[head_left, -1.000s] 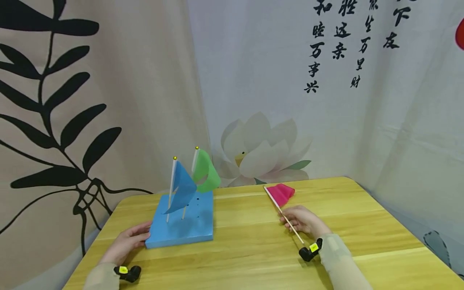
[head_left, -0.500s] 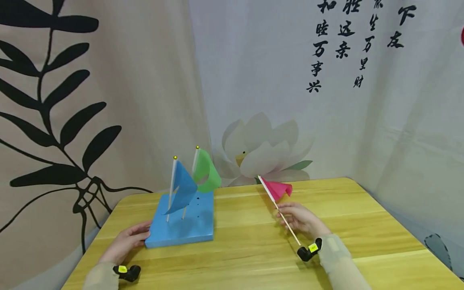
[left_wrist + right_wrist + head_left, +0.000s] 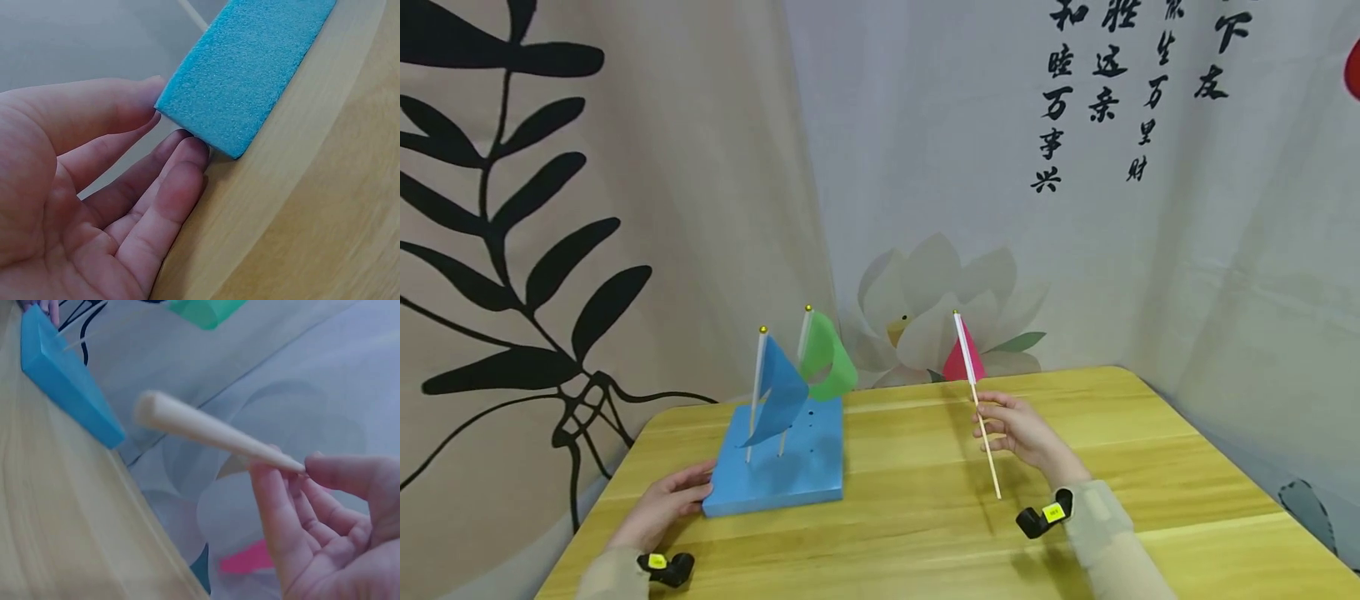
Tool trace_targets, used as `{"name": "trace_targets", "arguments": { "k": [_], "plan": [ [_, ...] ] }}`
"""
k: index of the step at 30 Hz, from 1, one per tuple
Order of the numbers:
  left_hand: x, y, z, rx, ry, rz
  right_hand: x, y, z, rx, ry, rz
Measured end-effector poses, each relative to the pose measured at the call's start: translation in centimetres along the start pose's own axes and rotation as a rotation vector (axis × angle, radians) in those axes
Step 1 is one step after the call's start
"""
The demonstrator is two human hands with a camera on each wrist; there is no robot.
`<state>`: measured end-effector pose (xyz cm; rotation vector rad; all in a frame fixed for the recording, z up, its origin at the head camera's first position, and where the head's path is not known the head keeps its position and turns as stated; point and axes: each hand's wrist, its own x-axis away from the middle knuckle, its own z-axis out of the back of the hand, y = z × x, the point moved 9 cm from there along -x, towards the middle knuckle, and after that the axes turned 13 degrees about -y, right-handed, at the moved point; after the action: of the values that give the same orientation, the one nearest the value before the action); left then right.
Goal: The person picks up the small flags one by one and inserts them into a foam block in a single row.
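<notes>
At the table's left, a blue foam block (image 3: 775, 492) stands with a blue flag (image 3: 777, 392) and a green flag (image 3: 827, 358) upright in it. My left hand (image 3: 664, 502) rests against the block's left front corner, its fingertips touching the edge in the left wrist view. To the right, my right hand (image 3: 1026, 433) pinches the thin wooden stick of a pink flag (image 3: 964, 358) between thumb and fingers. The stick is nearly upright, its bare lower end below the hand. In the right wrist view that stick (image 3: 194, 422) points toward the camera.
Small holes (image 3: 811, 412) show in the block's top, right of the flags. The wooden table (image 3: 910, 500) reaches back to a hanging printed cloth (image 3: 925, 125). Each wrist wears a small black camera, such as the right one (image 3: 1037, 521).
The pink flag has risen from a slanted pose near the table to nearly upright, with my right hand lifted a little. My left hand and the block have stayed in place.
</notes>
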<state>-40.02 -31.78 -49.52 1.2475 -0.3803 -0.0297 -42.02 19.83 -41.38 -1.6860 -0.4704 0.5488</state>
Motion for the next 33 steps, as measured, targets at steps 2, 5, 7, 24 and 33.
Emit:
{"name": "trace_targets", "arguments": {
  "k": [2,5,7,24,33],
  "plan": [
    [0.1,-0.1,0.0,0.006,0.002,-0.001,0.1,-0.6,-0.4,0.008,0.025,0.014],
    [0.0,0.0,-0.1,-0.001,-0.002,-0.013,0.1,-1.5,-0.7,0.009,0.078,0.021],
    [-0.1,0.2,0.0,-0.002,0.004,-0.018,0.0,-2.1,-1.0,0.001,0.098,0.032],
    [0.1,-0.4,-0.1,0.021,0.016,-0.015,-2.9,-5.4,-3.4,0.088,0.115,0.171],
    [0.3,-0.2,0.0,0.015,0.008,-0.029,-4.9,-4.7,-5.0,0.05,0.141,0.222]
  ]
}}
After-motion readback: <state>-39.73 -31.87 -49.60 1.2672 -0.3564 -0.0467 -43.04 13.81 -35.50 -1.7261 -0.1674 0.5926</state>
